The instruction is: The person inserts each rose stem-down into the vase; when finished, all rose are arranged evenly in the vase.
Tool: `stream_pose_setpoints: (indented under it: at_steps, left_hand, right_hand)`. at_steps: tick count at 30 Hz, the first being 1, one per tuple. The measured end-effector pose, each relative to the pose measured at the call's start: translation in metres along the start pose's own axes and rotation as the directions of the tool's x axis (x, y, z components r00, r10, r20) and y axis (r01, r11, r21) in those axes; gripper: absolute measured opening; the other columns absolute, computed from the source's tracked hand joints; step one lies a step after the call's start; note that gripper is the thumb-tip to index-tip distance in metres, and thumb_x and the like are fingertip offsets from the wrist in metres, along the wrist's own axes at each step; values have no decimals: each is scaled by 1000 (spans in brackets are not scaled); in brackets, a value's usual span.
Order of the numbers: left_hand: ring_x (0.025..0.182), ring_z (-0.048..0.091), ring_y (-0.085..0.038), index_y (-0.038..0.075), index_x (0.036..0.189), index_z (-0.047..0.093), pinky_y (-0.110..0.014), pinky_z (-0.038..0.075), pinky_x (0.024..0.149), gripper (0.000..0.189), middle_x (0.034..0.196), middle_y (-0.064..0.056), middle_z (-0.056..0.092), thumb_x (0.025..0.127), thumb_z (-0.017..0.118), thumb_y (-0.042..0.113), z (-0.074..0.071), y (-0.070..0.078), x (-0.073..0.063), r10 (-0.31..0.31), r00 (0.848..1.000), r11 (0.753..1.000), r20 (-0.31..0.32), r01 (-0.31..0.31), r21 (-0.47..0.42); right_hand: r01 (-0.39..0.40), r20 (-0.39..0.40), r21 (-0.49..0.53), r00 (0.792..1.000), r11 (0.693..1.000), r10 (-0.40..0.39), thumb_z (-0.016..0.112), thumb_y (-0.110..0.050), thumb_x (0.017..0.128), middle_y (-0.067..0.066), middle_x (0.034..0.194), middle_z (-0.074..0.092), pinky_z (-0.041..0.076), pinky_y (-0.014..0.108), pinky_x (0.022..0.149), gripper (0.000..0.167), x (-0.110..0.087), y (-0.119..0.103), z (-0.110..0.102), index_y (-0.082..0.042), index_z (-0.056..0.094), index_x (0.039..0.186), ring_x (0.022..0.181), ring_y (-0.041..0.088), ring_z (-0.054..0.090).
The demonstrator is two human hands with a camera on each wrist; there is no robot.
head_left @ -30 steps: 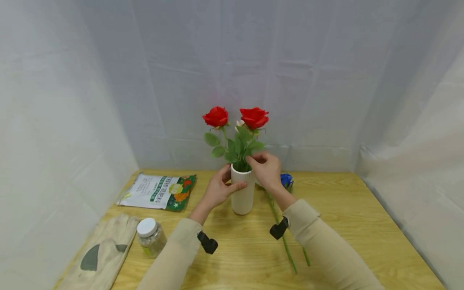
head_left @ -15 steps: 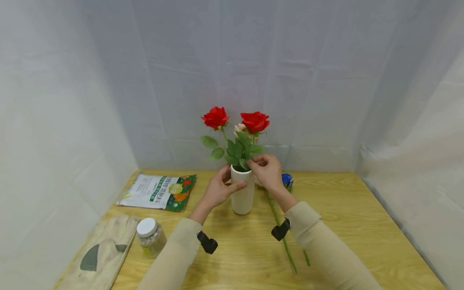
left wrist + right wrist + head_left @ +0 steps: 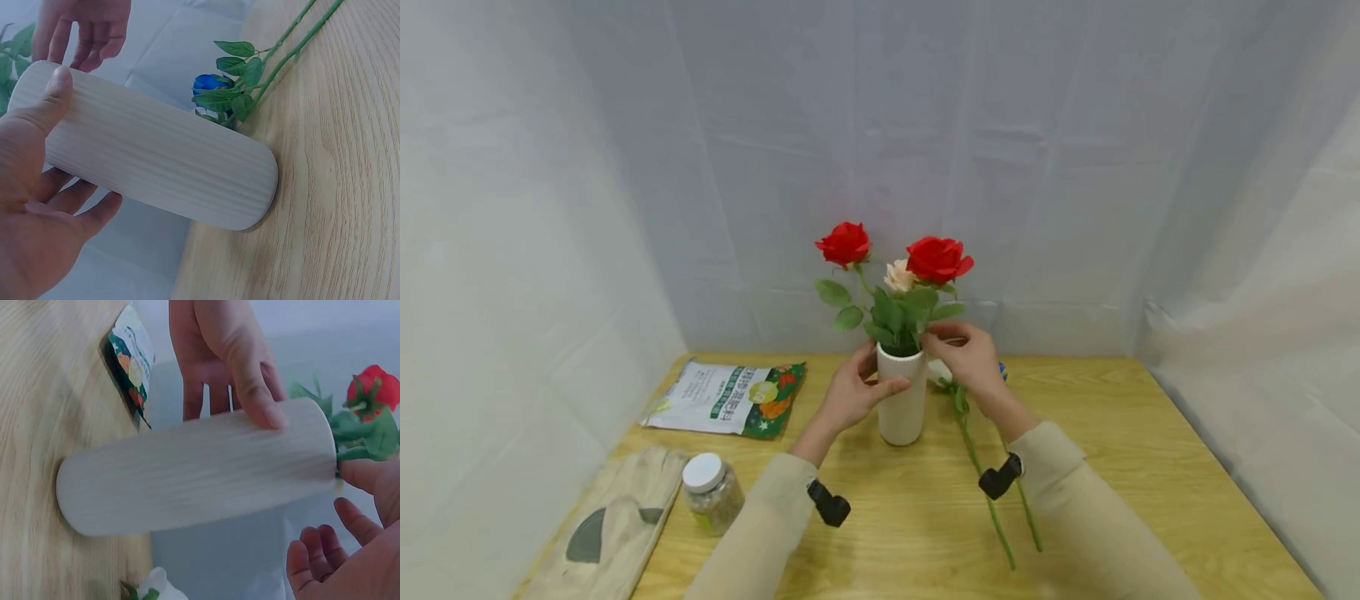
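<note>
A white ribbed vase (image 3: 901, 408) stands upright on the table. My left hand (image 3: 850, 390) grips its upper part, thumb across the front and fingers around the far side. In the vase are two red roses, the left one (image 3: 844, 244) and the right one (image 3: 939, 260), with a cream rose (image 3: 899, 276) between them. My right hand (image 3: 967, 358) is at the rim's right side by the stems. In the right wrist view, the right hand's thumb (image 3: 361, 474) touches near the rim, and a gap parts it from the loosely bent fingers.
Right of the vase lie a white flower (image 3: 938, 372) and a blue flower (image 3: 209, 83), their stems toward the front. On the left are a printed bag (image 3: 730, 398), a white-lidded jar (image 3: 712, 493) and work gloves (image 3: 613, 525). Light sheeting surrounds the wooden table (image 3: 1150, 467).
My right hand has shifted a little right, away from the stems. The right red rose has dropped slightly and leaned right, showing more of the cream rose. My left hand and the vase stay put.
</note>
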State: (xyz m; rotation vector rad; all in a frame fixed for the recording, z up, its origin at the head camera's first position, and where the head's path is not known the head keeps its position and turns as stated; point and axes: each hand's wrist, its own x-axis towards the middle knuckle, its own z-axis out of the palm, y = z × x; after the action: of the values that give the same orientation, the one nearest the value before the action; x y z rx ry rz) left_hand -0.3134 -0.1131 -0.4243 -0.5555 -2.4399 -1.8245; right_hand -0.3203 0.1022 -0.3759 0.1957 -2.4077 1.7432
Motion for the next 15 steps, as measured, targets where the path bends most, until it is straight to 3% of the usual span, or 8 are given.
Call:
stream_pose_setpoints:
  at_steps: [3, 8, 15]
  left_hand:
    - [142, 56, -36, 21, 166, 35, -52, 56, 108, 87, 156, -15, 55, 94, 83, 30, 0, 1, 1, -9, 1000, 1000, -7, 9, 12]
    - [142, 57, -35, 20, 166, 36, -52, 55, 110, 88, 155, -14, 57, 93, 84, 31, -1, 2, 1, -26, 1000, 1000, -17, 26, 17]
    - [141, 57, -36, 17, 167, 33, -53, 55, 109, 92, 154, -15, 57, 92, 85, 34, 0, -1, 1, -45, 999, 998, -21, 46, 37]
  right_hand:
    - [14, 3, -8, 1000, 1000, -14, 76, -33, 97, 17, 126, 72, 59, 37, 88, 41, 1, 3, -12, -7, 74, 128, 107, 27, 69]
    - [22, -23, -6, 999, 1000, -23, 77, -28, 97, 19, 124, 73, 57, 25, 77, 41, 3, 13, -32, -1, 74, 127, 94, 13, 68]
    - [-77, -2, 60, 997, 995, 77, 75, -23, 99, 9, 120, 72, 61, 24, 73, 41, -1, 32, -59, 2, 69, 132, 84, 3, 66]
